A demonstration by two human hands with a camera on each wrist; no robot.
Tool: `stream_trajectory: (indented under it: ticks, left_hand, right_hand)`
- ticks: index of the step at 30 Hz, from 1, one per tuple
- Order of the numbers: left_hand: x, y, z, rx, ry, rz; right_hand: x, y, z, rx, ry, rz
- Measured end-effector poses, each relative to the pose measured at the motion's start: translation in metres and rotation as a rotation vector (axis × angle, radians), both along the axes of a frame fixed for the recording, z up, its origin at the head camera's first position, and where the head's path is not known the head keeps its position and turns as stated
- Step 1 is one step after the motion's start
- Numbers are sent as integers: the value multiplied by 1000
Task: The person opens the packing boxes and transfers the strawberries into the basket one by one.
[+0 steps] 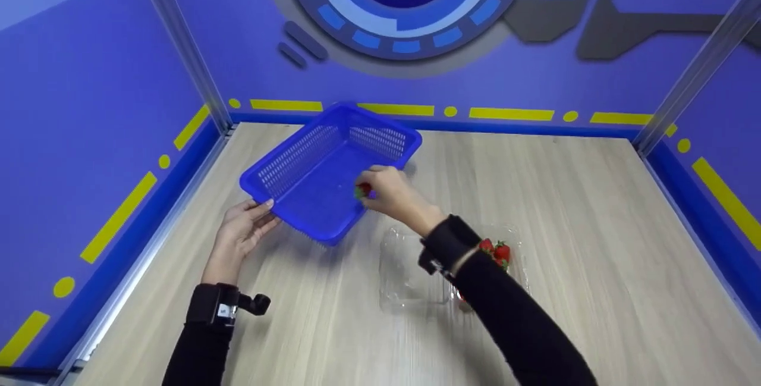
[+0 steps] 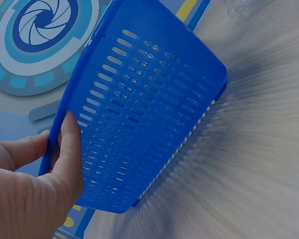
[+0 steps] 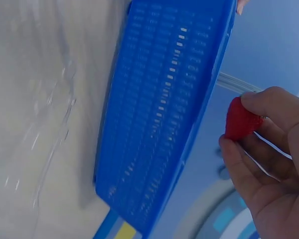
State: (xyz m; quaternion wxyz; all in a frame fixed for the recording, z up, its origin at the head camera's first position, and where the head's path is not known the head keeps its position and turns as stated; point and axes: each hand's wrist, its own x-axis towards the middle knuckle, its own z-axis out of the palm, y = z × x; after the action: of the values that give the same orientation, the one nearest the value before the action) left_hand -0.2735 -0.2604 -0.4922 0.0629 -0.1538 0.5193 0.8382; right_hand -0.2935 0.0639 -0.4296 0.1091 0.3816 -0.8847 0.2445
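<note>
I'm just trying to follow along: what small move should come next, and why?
Probably lower the strawberry into the blue basket and let go: the right grip pinches it by the basket's open top, while the left grip holds the rim.

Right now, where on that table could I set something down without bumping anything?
The widest bare patch of table lies between the clear container and the right wall. A smaller one lies between that container and the left sleeve. The middle is crowded: left hand gripping the blue basket, right hand holding a strawberry at its rim.
</note>
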Motion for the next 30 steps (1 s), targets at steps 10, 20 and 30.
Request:
stream_trajectory:
  ticks: [10, 20, 30]
  left_hand:
    - [-2, 1, 0, -14, -7, -11]
    - [-2, -2, 4, -10, -8, 6]
    - [-3, -2, 3, -25, -4, 0]
  right_hand:
    - [-12, -27, -13, -26, -95, -103]
    - [-17, -30, -19, -18, -113, -113]
    - [-17, -31, -23, -27, -104, -107]
